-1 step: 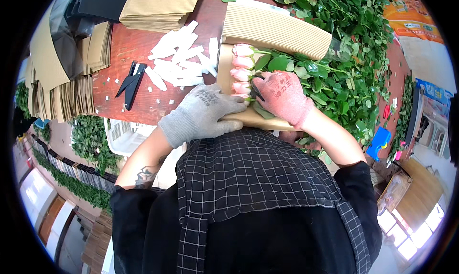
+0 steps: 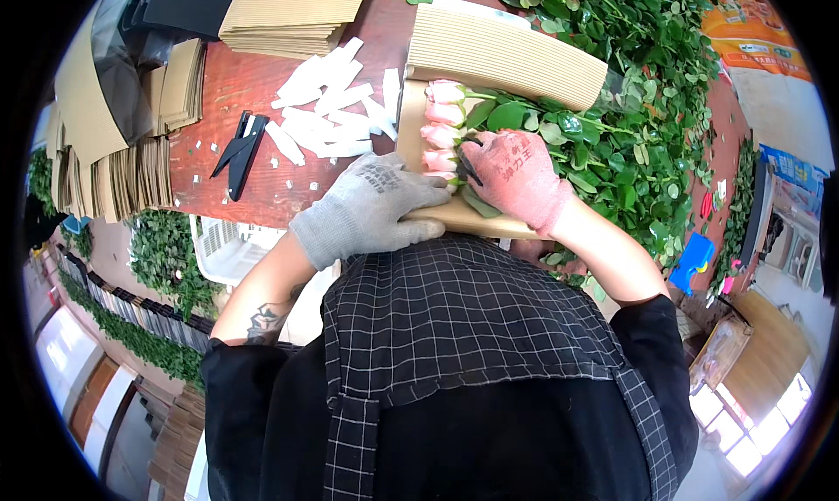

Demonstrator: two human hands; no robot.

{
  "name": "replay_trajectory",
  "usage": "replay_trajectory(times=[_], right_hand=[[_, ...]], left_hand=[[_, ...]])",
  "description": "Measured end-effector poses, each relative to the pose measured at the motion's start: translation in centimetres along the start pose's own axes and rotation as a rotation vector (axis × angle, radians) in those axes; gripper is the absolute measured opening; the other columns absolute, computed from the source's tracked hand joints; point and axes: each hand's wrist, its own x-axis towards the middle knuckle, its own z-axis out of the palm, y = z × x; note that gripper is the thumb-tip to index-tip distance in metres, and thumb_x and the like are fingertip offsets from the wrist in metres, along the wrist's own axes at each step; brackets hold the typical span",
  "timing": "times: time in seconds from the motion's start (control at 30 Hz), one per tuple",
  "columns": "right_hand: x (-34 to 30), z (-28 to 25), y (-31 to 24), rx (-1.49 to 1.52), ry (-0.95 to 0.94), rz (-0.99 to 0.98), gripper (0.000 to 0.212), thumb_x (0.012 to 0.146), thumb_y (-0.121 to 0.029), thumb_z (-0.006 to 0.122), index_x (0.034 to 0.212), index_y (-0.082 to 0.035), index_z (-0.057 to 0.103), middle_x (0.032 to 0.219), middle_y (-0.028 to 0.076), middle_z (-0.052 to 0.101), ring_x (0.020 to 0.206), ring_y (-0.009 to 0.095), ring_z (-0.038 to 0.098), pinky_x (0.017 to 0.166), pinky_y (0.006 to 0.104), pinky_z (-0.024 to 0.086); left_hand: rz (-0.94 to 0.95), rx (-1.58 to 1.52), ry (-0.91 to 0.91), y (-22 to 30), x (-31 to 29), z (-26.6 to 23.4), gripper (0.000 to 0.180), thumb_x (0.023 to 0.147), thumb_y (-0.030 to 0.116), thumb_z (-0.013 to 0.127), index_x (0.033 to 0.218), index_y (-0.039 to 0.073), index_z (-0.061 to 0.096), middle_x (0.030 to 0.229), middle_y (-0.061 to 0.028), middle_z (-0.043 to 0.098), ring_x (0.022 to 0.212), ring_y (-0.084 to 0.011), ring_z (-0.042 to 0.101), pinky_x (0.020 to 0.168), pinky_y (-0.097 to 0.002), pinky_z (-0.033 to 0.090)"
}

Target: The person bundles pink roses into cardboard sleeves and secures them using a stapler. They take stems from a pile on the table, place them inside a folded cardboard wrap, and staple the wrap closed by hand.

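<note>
Several pink roses point(image 2: 443, 136) lie in a column on brown corrugated cardboard point(image 2: 416, 116), heads to the left and leafy stems to the right. My left hand point(image 2: 377, 200), in a grey glove, rests flat at the cardboard's near left corner. Its fingers are stretched out, the fingertips against the nearest rose head. My right hand point(image 2: 516, 176), in a pinkish-red glove with dark fingertips, is closed just right of the heads. Its curled fingers pinch at a rose's stem; the exact grip is partly hidden. A folded corrugated flap point(image 2: 507, 53) stands at the far side of the roses.
White paper strips point(image 2: 325, 99) lie scattered on the red table point(image 2: 288, 179), beside a black stapler point(image 2: 238, 156). Stacked cardboard sheets point(image 2: 293, 11) are at the back left. Rose foliage point(image 2: 642, 107) covers the right side. A white basket point(image 2: 229, 249) stands below the table edge.
</note>
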Motion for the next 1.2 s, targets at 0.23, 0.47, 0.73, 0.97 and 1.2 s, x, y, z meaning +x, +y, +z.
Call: replay_trajectory(times=[0.23,0.47,0.73,0.97,1.2], right_hand=[[0.1,-0.2,-0.3,0.14,0.081,-0.046,0.022,0.075,-0.025,0.066,0.089,-0.01,0.058,0.083,0.007,0.059,0.074,0.028,0.062,0.066,0.0396,0.05],[-0.9,-0.2,0.1,0.452,0.017,0.083,0.022,0.078,-0.029,0.066,0.087,-0.009,0.066,0.082,0.011,0.065,0.081,0.03,0.065,0.072,0.0406,0.052],[-0.3,-0.9,0.1,0.294,0.179,-0.086,0.023,0.077,-0.029,0.065,0.083,-0.007,0.067,0.079,0.014,0.065,0.078,0.031,0.066,0.069,0.0424,0.052],[1.3,-2.3,0.4,-0.056,-0.013,0.084,0.013,0.081,-0.021,0.058,0.079,-0.009,0.061,0.073,0.009,0.063,0.069,0.029,0.066,0.059,0.0398,0.052],[2.1,0.1,1.9,-0.151,-0.028,0.011,0.021,0.078,-0.027,0.064,0.086,-0.009,0.06,0.078,0.008,0.062,0.073,0.027,0.065,0.062,0.0388,0.052]], left_hand=[[0.133,-0.1,0.159,-1.8,1.5,0.1,0.038,0.09,0.035,0.056,0.121,0.014,0.062,0.099,-0.0139,0.066,0.09,-0.0323,0.063,0.083,-0.0417,0.049],[-0.088,-0.226,0.049,-2.2,2.5,-1.3,0.035,0.089,0.021,0.051,0.121,0.013,0.063,0.102,-0.0189,0.066,0.091,-0.0355,0.064,0.085,-0.0413,0.05],[0.004,-0.113,0.057,-1.7,2.7,-0.8,0.033,0.089,0.025,0.05,0.117,0.014,0.063,0.095,-0.0178,0.067,0.086,-0.0352,0.066,0.08,-0.0445,0.051],[-0.053,-0.008,0.036,-0.6,2.0,-0.9,0.031,0.087,0.021,0.051,0.113,0.014,0.067,0.096,-0.0135,0.069,0.086,-0.0311,0.067,0.081,-0.0398,0.052],[0.02,0.028,0.108,-1.0,2.1,-0.1,0.032,0.09,0.027,0.048,0.114,0.016,0.065,0.097,-0.0133,0.068,0.087,-0.0322,0.066,0.081,-0.0434,0.052]])
